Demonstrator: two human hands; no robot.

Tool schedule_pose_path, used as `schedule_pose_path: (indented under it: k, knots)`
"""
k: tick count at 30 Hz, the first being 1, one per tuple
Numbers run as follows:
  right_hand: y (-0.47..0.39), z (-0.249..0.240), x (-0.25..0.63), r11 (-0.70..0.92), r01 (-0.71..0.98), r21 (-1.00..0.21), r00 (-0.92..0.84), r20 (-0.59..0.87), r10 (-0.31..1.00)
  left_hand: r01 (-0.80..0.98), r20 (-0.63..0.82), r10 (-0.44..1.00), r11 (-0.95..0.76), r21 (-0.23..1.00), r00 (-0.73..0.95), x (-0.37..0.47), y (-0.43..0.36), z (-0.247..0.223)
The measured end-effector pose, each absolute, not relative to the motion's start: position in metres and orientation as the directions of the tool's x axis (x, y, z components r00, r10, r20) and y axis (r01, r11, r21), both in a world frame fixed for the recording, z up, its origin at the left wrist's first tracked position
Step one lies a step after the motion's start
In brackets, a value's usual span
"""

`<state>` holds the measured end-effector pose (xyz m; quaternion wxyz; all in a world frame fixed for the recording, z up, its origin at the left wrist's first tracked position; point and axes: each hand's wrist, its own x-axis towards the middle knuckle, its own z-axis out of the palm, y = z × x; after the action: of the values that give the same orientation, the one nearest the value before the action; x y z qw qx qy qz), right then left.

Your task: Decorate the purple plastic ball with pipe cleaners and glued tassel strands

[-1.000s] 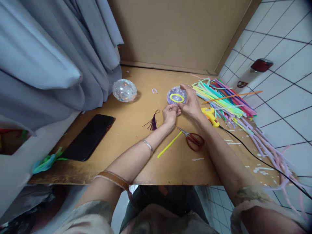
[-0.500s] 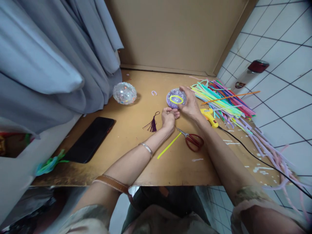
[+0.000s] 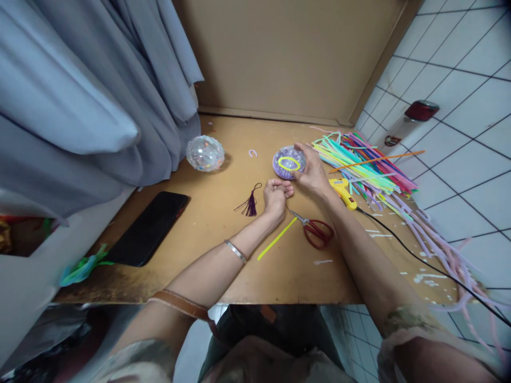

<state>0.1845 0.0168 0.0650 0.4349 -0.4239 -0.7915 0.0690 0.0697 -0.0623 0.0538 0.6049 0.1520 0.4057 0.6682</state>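
Note:
A purple ball-like piece with a yellow ring on its face is near the middle of the table. My right hand grips it from the right, thumb in front and fingers behind. Just below it is my left hand, palm turned up and fingers curled; whether it holds something I cannot make out. A dark purple tassel lies left of my left hand. Red-handled scissors and a yellow strip lie nearer the front edge.
A clear ball sits at the back left, a black phone at the left. Coloured pipe cleaners are heaped at the right beside a yellow glue gun with a black cord. A grey curtain hangs at the left.
My left hand has shifted very slightly down and left, away from the purple piece. My right hand keeps its grip on the piece.

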Motion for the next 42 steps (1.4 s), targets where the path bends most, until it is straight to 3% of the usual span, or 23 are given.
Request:
schedule_pose_path:
  k: [7,20,42]
  knots:
    - [0.019,0.0646,0.1854,0.637,0.599,-0.485,-0.265,0.63,0.73,-0.649,-0.225,0.959,0.062,0.758,-0.17,0.0687,-0.0621,0.0515]
    - [0.02,0.0645,0.1854,0.632,0.616,-0.47,-0.273,0.625,0.732,-0.65,-0.236,0.968,0.125,0.75,-0.086,0.0694,-0.0555,0.0467]
    - [0.0261,0.064,0.1869,0.646,0.577,-0.501,-0.287,0.616,0.734,-0.657,-0.233,0.968,0.116,0.745,-0.092,0.0702,-0.0539,0.0449]
